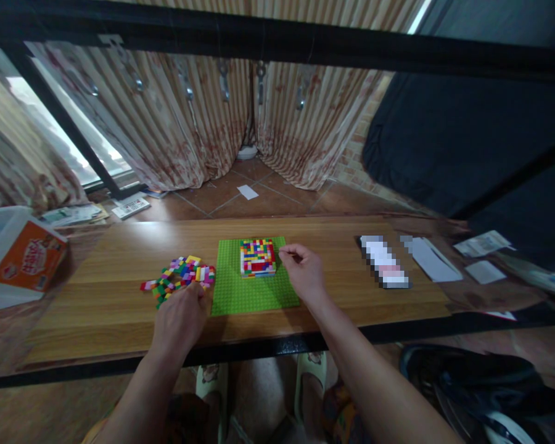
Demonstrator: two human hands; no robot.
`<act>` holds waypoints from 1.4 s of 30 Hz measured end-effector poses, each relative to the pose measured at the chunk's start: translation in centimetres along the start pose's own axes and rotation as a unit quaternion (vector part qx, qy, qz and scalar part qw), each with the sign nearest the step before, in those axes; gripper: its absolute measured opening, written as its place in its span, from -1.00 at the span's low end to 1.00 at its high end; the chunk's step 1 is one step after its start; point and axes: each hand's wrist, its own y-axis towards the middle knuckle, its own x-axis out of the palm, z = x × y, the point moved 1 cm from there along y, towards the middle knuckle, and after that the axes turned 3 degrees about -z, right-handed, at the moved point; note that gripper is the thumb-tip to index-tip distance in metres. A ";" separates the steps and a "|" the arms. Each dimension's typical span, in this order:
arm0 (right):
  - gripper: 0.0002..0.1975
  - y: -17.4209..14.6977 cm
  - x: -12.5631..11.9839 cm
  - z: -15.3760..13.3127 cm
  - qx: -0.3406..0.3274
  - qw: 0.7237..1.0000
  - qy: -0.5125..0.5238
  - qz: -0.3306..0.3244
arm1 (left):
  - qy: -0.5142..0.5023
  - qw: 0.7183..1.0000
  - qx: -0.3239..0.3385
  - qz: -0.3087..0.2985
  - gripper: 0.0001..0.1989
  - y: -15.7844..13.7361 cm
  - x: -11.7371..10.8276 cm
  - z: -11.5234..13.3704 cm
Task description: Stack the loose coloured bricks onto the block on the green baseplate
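Feet: you've got pale green slippers under the near edge of the table.
Left hand: forearm slants up and right, back of the hand facing up, fingers curled down at the near side of the loose bricks. Fingertips are hidden, so can't tell how closed it is or if it's got anything.
Right hand: forearm comes in up and left, wrist over the plate's right edge, thumb and index tips close together just right of the build. Can't tell if they meet or pinch a brick.
Plate: bright green, square studded plastic baseplate, flat on the brown wood-grain tabletop.
Loose bricks: small multicoloured plastic heap, left of the plate.
Build: squarish multicoloured brick block, sitting on the plate's far half.
Off right: dark-edged flat slab, face pixelated.
Way back: beige pleated curtains.
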 end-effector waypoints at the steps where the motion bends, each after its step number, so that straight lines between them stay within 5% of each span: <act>1: -0.83 0.0 -0.1 -0.1 0.001 1.000 0.004 0.002 | -0.007 1.000 0.000 0.005 -0.72 0.0 0.0 -0.1; 6: -0.85 -0.4 -0.1 -0.7 -0.018 0.999 0.037 -0.002 | -0.223 0.972 0.036 0.061 -0.80 0.3 0.1 0.0; 12: -0.87 -2.4 0.8 -2.7 -0.102 0.988 0.065 -0.096 | -0.639 0.761 0.105 0.039 -0.82 0.2 0.7 2.5; 16: -0.87 -3.5 1.3 -3.4 -0.135 0.975 0.055 -0.166 | -0.685 0.716 0.130 0.017 -0.83 -0.3 0.4 3.9; 24: -0.84 -3.6 1.1 -3.6 -0.160 0.959 0.066 -0.224 | -0.703 0.692 0.163 -0.004 -0.86 -0.4 0.4 4.7; 34: -0.90 -3.3 0.4 -3.3 -0.117 0.962 0.055 -0.240 | -0.736 0.663 0.121 -0.065 -0.75 -0.4 0.5 5.4; 42: -0.85 -0.7 -2.3 -0.8 -0.096 0.992 -0.050 -0.069 | -0.652 0.754 0.061 0.045 -0.85 1.3 2.5 4.0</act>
